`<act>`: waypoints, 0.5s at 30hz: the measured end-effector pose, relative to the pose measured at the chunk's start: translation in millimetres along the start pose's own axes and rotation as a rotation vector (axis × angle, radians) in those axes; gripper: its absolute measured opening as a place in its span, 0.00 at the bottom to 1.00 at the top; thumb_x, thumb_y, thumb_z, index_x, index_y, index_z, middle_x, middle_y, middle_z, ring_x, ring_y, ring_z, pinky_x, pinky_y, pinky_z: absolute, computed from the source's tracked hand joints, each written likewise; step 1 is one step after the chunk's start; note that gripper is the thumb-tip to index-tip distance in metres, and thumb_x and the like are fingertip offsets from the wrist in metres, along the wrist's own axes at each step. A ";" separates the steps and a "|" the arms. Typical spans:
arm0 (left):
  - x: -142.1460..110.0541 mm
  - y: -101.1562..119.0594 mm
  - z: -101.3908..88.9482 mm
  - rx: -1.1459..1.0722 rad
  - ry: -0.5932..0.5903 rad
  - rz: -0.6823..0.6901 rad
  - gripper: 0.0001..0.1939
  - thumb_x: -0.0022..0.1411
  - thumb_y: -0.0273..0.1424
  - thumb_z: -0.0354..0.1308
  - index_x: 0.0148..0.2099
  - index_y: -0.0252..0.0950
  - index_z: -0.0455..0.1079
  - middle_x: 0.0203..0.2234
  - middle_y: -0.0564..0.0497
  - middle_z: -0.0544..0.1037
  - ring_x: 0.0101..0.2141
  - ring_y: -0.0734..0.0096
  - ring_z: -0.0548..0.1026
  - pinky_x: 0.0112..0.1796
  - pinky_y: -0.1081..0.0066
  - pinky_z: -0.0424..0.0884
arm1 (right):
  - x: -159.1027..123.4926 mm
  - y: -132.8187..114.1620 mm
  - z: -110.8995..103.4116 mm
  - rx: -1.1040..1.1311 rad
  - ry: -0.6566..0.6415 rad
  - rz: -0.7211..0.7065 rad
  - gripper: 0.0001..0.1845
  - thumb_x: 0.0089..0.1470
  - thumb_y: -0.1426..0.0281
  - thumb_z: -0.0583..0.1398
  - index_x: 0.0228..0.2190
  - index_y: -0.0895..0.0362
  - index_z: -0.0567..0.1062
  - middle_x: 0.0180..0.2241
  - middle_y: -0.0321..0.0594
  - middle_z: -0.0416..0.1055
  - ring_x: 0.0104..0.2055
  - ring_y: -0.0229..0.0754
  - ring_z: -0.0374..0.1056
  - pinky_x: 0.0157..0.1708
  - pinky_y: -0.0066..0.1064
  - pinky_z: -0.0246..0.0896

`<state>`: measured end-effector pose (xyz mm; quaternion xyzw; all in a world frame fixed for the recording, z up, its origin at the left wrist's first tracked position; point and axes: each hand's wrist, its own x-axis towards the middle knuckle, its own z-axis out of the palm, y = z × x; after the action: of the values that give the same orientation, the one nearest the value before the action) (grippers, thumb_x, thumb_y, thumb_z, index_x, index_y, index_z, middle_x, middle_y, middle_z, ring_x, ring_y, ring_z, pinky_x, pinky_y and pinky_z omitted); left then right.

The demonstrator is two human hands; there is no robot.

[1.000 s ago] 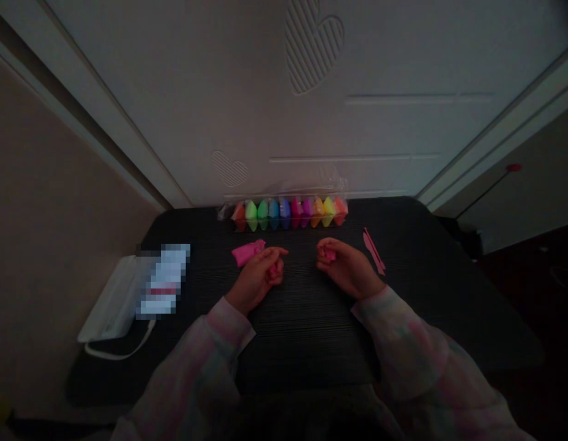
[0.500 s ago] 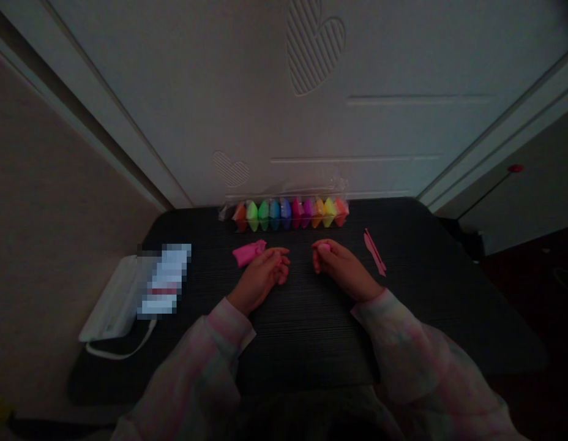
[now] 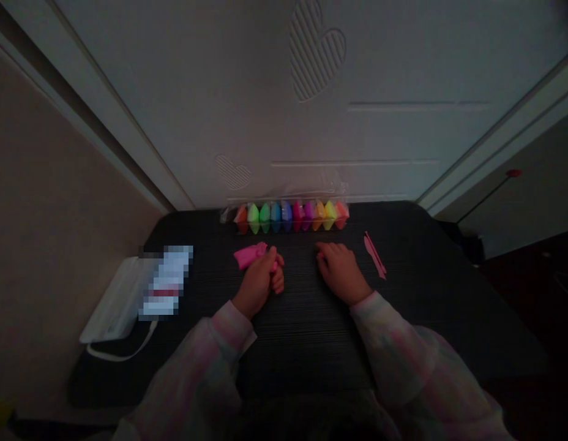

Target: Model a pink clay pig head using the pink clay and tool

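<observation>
My left hand [image 3: 261,278] is closed around a piece of pink modelling clay [image 3: 274,267], which peeks out between thumb and fingers. Just behind that hand lies a pink packet of clay [image 3: 248,255] on the dark tabletop. My right hand [image 3: 341,269] is turned palm down over the table, fingers curled in. A small bit of pink clay [image 3: 321,255] shows between its thumb and fingertips; the rest is hidden under the hand. To its right lie pink modelling tools [image 3: 374,255], side by side.
A clear tray [image 3: 291,231] of wrapped clay in several colours stands along the table's back edge, against a white panel [image 3: 394,135] with raised hearts. At the left are a phone [image 3: 167,282], a white box-like device [image 3: 112,303] and a white cable [image 3: 123,358].
My right hand has rolled over from thumb-up to palm down, its fingers now lower. My left hand has shifted slightly left and its fingers have curled in more.
</observation>
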<state>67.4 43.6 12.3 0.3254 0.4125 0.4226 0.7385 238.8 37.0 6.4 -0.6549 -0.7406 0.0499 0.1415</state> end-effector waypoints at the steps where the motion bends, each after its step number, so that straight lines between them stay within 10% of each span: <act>1: -0.1 -0.9 -0.1 0.014 -0.004 0.008 0.16 0.55 0.42 0.49 0.24 0.35 0.59 0.06 0.62 0.54 0.09 0.83 0.52 0.11 0.81 0.52 | -0.4 0.4 0.9 0.013 0.011 -0.007 0.17 0.54 0.71 0.48 0.45 0.58 0.65 0.43 0.45 0.68 0.44 0.48 0.60 0.39 0.38 0.53; 7: -3.3 1.2 0.5 -0.016 -0.055 0.000 0.19 0.55 0.40 0.51 0.18 0.35 0.53 0.05 0.62 0.51 0.08 0.85 0.50 0.12 0.81 0.49 | -2.5 1.2 5.8 0.080 0.067 -0.076 0.16 0.51 0.73 0.50 0.42 0.58 0.68 0.46 0.47 0.66 0.48 0.50 0.58 0.44 0.45 0.52; 15: -4.0 -1.9 1.6 0.006 -0.075 0.010 0.04 0.55 0.31 0.50 0.33 0.36 0.61 0.09 0.63 0.57 0.09 0.83 0.53 0.12 0.80 0.54 | -1.0 1.6 6.1 0.242 0.203 -0.089 0.18 0.52 0.67 0.51 0.44 0.60 0.66 0.45 0.52 0.65 0.50 0.50 0.57 0.47 0.46 0.53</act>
<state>68.4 39.0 12.8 0.3453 0.3842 0.4127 0.7502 238.8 36.9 0.0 -0.6014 -0.7392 0.0660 0.2958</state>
